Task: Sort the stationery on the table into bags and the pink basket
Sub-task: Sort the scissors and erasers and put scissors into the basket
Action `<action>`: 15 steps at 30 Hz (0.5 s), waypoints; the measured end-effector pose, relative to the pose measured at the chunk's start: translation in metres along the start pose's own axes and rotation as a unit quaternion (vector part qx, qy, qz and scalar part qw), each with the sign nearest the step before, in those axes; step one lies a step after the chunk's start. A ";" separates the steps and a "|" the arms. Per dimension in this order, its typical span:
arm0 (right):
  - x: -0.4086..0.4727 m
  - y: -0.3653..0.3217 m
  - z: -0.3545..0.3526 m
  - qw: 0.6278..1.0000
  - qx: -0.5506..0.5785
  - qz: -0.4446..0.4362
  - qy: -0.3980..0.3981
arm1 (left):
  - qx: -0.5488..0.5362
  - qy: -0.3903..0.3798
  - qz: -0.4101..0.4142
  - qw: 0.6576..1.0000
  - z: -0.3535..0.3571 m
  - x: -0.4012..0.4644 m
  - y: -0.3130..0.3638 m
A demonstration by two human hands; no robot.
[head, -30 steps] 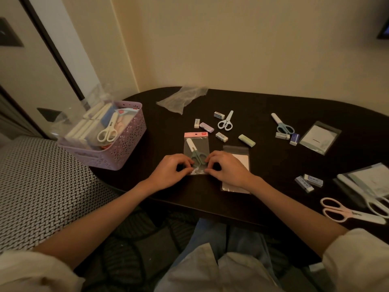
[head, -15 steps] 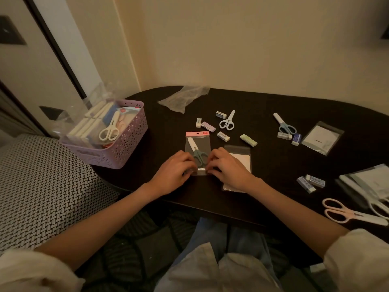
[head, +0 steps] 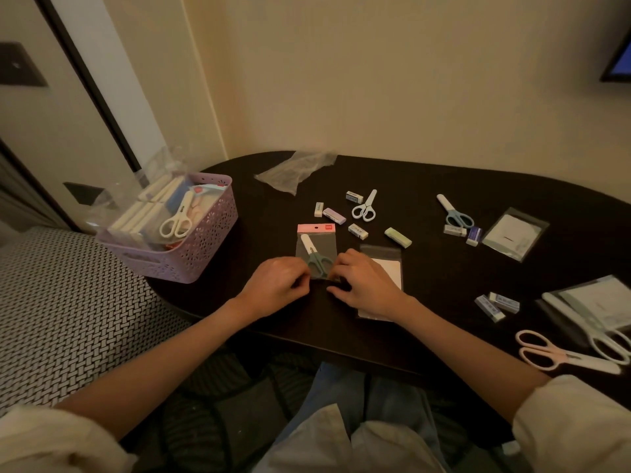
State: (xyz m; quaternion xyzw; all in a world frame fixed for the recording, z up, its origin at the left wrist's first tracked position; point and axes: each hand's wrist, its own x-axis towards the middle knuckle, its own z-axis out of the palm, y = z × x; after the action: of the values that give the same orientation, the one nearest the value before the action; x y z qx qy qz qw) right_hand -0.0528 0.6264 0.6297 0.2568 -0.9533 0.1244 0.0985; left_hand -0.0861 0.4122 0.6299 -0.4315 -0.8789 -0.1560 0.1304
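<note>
A clear bag with a pink header (head: 316, 245) lies flat on the dark table (head: 444, 268), holding small green scissors (head: 316, 259). My left hand (head: 276, 286) pinches the bag's near left corner; my right hand (head: 367, 285) pinches its near right corner. The pink basket (head: 201, 240) stands at the table's left end with white scissors and packets inside. Loose erasers (head: 397, 237) and white scissors (head: 365, 206) lie beyond the bag.
A second clear bag with a card (head: 386, 264) lies under my right wrist. Blue scissors (head: 456, 213), another bagged card (head: 515, 233), two erasers (head: 496, 305) and pink scissors (head: 560, 353) lie to the right. A crumpled plastic bag (head: 295, 170) sits at the back.
Both hands have stayed at the bag's near end; the fingers have shifted slightly along its bottom edge. The bag and scissors have not moved.
</note>
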 end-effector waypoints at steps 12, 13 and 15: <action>0.076 -0.006 -0.060 0.924 0.292 0.122 0.214 | -0.290 0.233 -0.231 0.899 -0.075 0.055 -0.017; 0.084 -0.007 -0.065 0.919 0.306 0.118 0.218 | -0.321 0.244 -0.257 0.878 -0.081 0.061 -0.018; 0.099 -0.012 -0.073 0.907 0.336 0.114 0.229 | -0.370 0.257 -0.281 0.848 -0.094 0.070 -0.022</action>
State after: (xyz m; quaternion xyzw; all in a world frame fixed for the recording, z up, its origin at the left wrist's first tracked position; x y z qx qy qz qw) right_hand -0.1215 0.5910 0.7268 0.1288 -0.8294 0.5028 0.2068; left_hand -0.1363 0.4129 0.7380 -0.1269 -0.7749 -0.6047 0.1332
